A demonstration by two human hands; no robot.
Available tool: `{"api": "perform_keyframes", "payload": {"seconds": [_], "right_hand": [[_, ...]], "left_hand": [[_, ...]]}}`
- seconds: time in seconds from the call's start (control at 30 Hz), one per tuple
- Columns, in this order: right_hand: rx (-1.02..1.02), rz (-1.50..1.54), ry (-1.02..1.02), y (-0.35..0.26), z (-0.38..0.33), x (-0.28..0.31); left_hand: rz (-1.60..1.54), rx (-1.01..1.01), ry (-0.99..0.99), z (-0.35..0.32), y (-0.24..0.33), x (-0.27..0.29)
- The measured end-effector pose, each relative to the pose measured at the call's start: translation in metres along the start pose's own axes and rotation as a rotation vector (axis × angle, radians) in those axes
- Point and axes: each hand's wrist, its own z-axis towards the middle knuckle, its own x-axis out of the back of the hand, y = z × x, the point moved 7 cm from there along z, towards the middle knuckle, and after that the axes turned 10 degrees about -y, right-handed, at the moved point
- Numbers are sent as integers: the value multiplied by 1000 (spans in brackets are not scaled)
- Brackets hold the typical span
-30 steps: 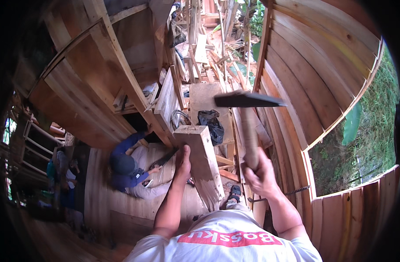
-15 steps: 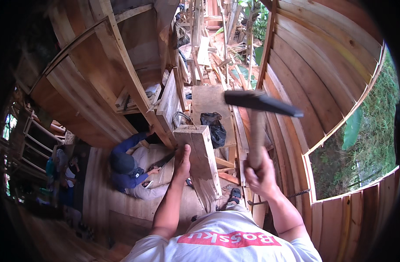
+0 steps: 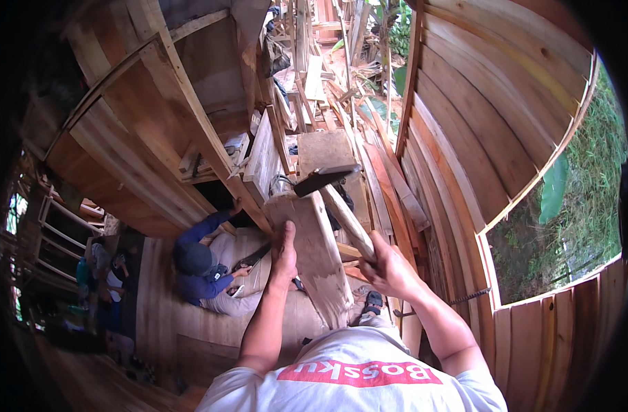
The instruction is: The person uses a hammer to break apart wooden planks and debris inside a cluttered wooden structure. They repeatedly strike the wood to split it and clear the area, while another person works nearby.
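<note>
A thick wooden beam (image 3: 314, 257) stands upright before me, leaning slightly. My left hand (image 3: 284, 255) is closed against its left side, thumb pointing up and the other fingers hidden. In my right hand (image 3: 391, 266) is the wooden handle of a hammer (image 3: 350, 221), with the fingers wrapped round it. The dark steel head is over the beam's upper end; I cannot tell whether it touches. Just behind that end, bent metal rods (image 3: 281, 182) show in part.
On the floor at left sits a person in a blue top (image 3: 203, 264), beside a handsaw (image 3: 253, 257). A wooden bench (image 3: 326, 147) with a black bag stands beyond the beam. Plank walls (image 3: 489, 103) rise at right around a window opening. Loose boards (image 3: 389, 182) lie alongside.
The hammer has come down and to the left, from raised at the right to the beam's top end. My left hand stays on the beam, which leans a little more.
</note>
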Motion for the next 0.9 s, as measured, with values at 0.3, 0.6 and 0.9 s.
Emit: {"api": "perform_keyframes", "payload": {"seconds": [0.3,0.6,0.9], "right_hand": [[63,153,242,-27,-20,42],[-54,288,160,17,-17,12],[95,374,354,1,-33,27]], "left_hand": [[113,29,-3,-2,2,-3],[-55,112,-13,5,-7,-3],[26,110,28,10,-11,22]]}}
